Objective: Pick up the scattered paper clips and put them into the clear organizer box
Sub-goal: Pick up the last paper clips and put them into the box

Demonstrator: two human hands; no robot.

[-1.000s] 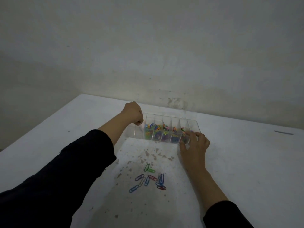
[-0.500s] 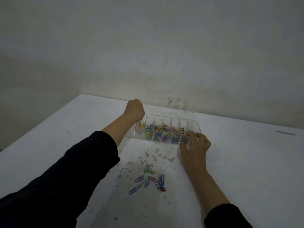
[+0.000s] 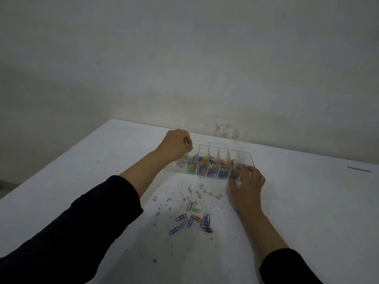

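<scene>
Curled left hand (image 3: 176, 146), contents unclear, hovers over the box (image 3: 245, 155); right hand (image 3: 247, 181) grips its right end. A jolt could scatter sorted clips (image 3: 211, 160).

White counter (image 3: 307, 212) bore brown specks (image 3: 196, 191) and flaked patches near middle. Thin dark grey strip (image 3: 359, 169) lay at far right. Off-white wall (image 3: 184, 58) stood behind, smudged above counter edge.
</scene>
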